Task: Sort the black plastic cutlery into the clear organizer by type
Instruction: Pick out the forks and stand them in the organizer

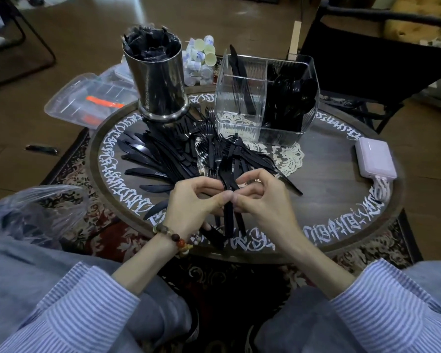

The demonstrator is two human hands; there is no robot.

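Striped blue sleeves [69,309] frame the bottom of the view, and above them both hands meet over the near edge of the round counter [341,200]. Left hand [191,202], with a beaded bracelet [175,239] at the wrist, has its grip curled round a small bundle of black cutlery [228,212], thumb and forefinger pinching the handles. Right hand [260,200] pinches the same bundle from the other side, its fingertips just touching those of the left; a fork head [225,169] sticks up above the fingers.

Beyond the hands a loose pile of black knives and forks [168,154] fans across the counter, partly over a lace doily [288,156]. Behind it on the right stands the clear organizer [265,98]: black spoons [298,93] fill its right compartment, a few knives [239,72] stand at the back left, and the front left compartment shows only glass. To its left stands a steel canister [161,80] stuffed with black pieces. A pink power bank [374,159] lies near the counter's right edge, and a crumpled plastic bag [33,212] rests at the person's left knee
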